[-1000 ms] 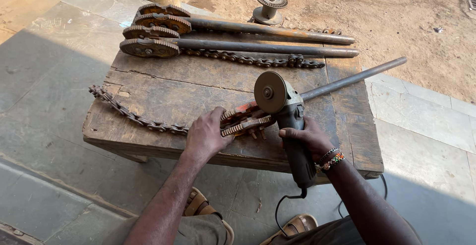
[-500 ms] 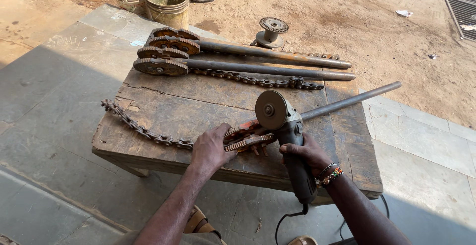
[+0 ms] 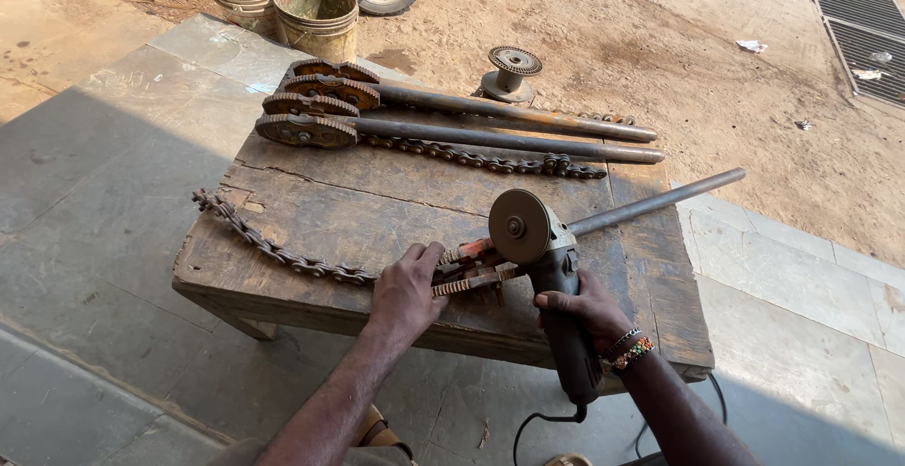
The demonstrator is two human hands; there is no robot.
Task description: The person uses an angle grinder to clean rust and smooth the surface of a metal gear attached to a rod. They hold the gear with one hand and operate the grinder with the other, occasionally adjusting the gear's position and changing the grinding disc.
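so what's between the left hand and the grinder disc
In the head view, the toothed jaw head of the chain wrench lies there: the left hand presses its near end, and the grinder disc meets its far end.

On a worn wooden table (image 3: 358, 197), the left hand (image 3: 405, 287) presses down a rusty toothed chain wrench (image 3: 471, 273) while the right hand (image 3: 584, 306) grips an angle grinder (image 3: 542, 259), its disc over the wrench head. 2 more chain wrenches (image 3: 452, 117) lie at the far edge, with 2 buckets (image 3: 292, 0) beyond.
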